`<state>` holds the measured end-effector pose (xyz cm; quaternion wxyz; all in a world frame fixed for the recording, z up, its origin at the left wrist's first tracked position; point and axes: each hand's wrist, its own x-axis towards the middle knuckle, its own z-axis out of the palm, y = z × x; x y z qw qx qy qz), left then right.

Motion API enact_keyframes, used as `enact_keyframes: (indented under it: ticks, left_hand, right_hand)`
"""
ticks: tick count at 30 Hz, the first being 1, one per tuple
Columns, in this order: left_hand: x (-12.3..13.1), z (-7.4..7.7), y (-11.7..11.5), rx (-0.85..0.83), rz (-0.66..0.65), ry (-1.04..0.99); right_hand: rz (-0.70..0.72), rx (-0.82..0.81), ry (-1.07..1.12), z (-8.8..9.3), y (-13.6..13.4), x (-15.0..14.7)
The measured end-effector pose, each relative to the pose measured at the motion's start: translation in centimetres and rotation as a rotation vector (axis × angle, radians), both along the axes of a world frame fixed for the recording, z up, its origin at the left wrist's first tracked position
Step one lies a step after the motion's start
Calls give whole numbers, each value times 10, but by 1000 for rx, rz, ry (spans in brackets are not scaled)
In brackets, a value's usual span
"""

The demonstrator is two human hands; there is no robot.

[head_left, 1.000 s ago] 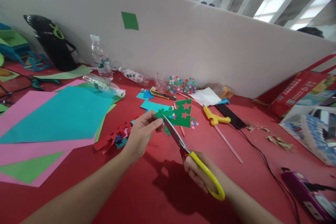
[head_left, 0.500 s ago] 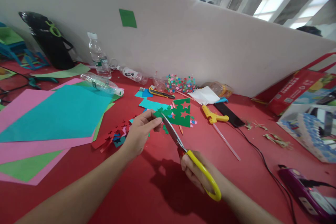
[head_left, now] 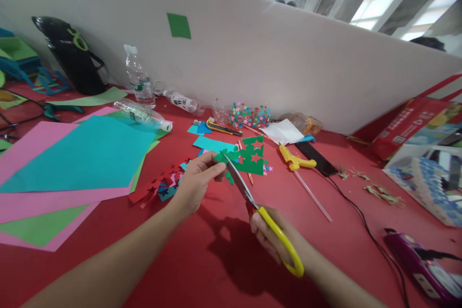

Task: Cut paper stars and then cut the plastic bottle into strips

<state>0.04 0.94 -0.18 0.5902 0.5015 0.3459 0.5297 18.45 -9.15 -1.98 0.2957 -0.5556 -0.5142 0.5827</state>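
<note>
My left hand [head_left: 197, 180] pinches the left edge of a green paper piece [head_left: 249, 156] with star-shaped holes cut through it, held above the red table [head_left: 224, 250]. My right hand [head_left: 269, 238] grips the yellow handles of a pair of scissors [head_left: 260, 211]. The scissor blades point up and left and meet the green paper's lower left edge, beside my left fingertips. Small cut paper stars [head_left: 267, 169] lie under the green piece.
Large teal, pink and green paper sheets [head_left: 79, 159] lie at left. Red cut scraps [head_left: 159, 185], plastic bottles [head_left: 139, 79], a utility knife [head_left: 221, 129], a bag of coloured stars [head_left: 249, 115], a yellow glue gun [head_left: 296, 161], a black cable [head_left: 364, 221] and a purple device [head_left: 422, 264] surround my hands. A white partition [head_left: 274, 62] stands behind.
Almost nothing has moved: both hands keep their grip, and the scissors stay at the green paper's edge. The camera view shifted slightly.
</note>
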Motion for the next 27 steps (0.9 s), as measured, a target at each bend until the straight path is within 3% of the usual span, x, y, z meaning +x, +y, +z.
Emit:
enact_keyframes:
  ticks: [9, 27]
  left_hand:
    - [-1, 2, -1, 8, 6, 2]
    - [-3, 1, 3, -59, 31, -135]
  right_hand:
    - [39, 32, -3, -7, 1, 7]
    - [51, 41, 1, -4, 4, 7]
